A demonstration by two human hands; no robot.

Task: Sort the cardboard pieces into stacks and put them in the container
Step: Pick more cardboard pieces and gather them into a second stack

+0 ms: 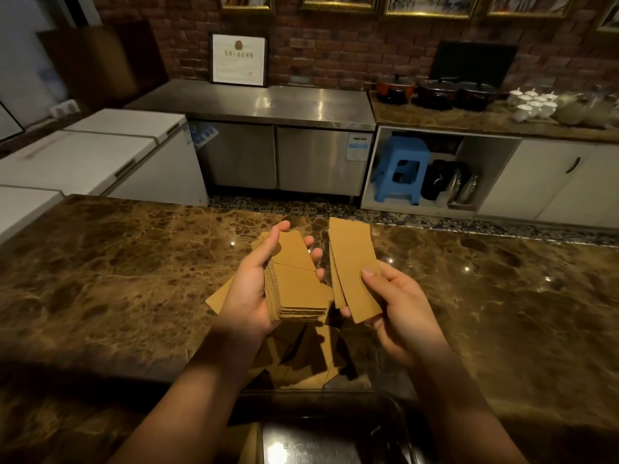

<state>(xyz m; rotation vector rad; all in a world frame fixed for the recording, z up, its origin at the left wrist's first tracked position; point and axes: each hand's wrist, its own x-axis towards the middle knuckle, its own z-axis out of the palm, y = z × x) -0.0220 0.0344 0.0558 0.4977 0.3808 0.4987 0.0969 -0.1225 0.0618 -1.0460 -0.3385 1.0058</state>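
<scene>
Hands above marble counter [117, 262]: left hand [249, 293] clamped on thick cardboard stack [298, 289]; right hand [398, 313] pinching two strips [355, 272]. Loose pieces [301, 356] lie below; container [335, 430] at near edge.

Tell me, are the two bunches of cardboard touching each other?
Apart. The head view shows dark counter between the left hand's stack and the right hand's strips.

One camera sits on the person's head. It looks forward and down, close over the hands [321, 296] and the counter [117, 262], with the kitchen wall far behind.
</scene>
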